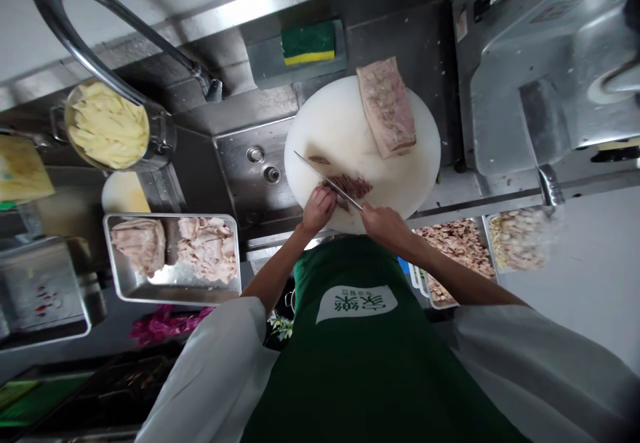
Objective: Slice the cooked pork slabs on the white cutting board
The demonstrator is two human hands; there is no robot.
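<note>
A round white cutting board (340,129) lies on the steel counter in front of me. My right hand (383,223) is closed round the handle of a knife (325,179), whose blade slants up and left over a small pile of sliced brown meat (355,186). My left hand (319,208) has its fingers curled down on the near end of that meat, right beside the blade. A large slab of cooked meat (387,106) rests on the far right part of the board. One thin slice (319,159) lies apart beyond the blade.
A steel tray of pale sliced meat (173,249) sits at my left. A pot of pale yellow strips (110,126) stands under the tap (100,63). Trays of chopped meat (457,246) lie at my right, a sponge (309,43) behind the board, a steel machine (545,76) far right.
</note>
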